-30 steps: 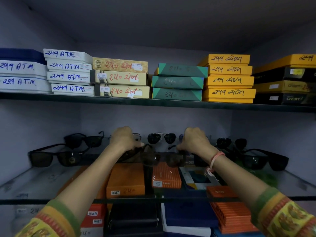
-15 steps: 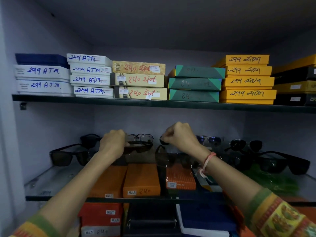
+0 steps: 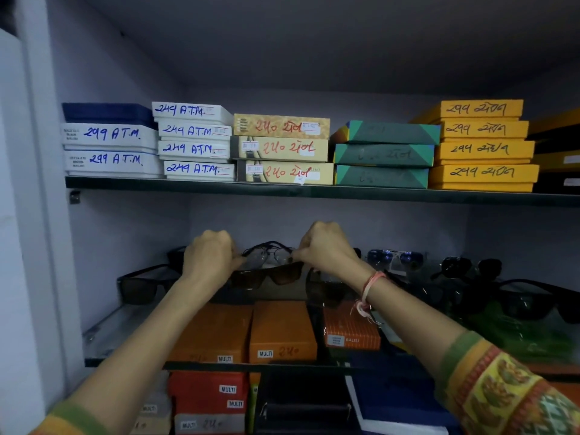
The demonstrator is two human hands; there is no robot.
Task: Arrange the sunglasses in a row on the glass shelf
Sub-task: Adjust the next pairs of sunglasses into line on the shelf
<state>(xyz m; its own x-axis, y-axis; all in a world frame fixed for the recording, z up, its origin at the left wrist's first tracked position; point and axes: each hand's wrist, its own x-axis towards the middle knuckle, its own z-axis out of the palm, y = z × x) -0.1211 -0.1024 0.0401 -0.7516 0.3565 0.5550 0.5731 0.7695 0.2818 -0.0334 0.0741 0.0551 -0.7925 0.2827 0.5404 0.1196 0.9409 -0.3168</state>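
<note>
1. While both your hands are up at the glass shelf [image 3: 103,337], you hold one brown-lensed pair of sunglasses [image 3: 270,275] between them, near the middle of the shelf and, as far as the picture shows, just above the glass.
2. Your left hand [image 3: 208,257] is closed on the pair's left end and your right hand [image 3: 326,249] pinches its right end; the fingertips themselves are partly hidden.
3. Behind the held pair, toward the back of the shelf, a thin wire-framed pair [image 3: 266,251] sits close to your knuckles; I cannot tell whether you touch it.
4. Left of the held pair, a dark pair [image 3: 142,285] already rests on the shelf.
5. Right of it, blue-lensed glasses [image 3: 390,257] and several black pairs [image 3: 533,301] sit on the shelf, some overlapping, not yet a clean line.
6. Judging from this, the row is partly laid out: the held pair needs setting down, and the right side looks like it needs straightening.
7. Orange boxes [image 3: 282,331] lie below the shelf, seen through the glass.
</note>
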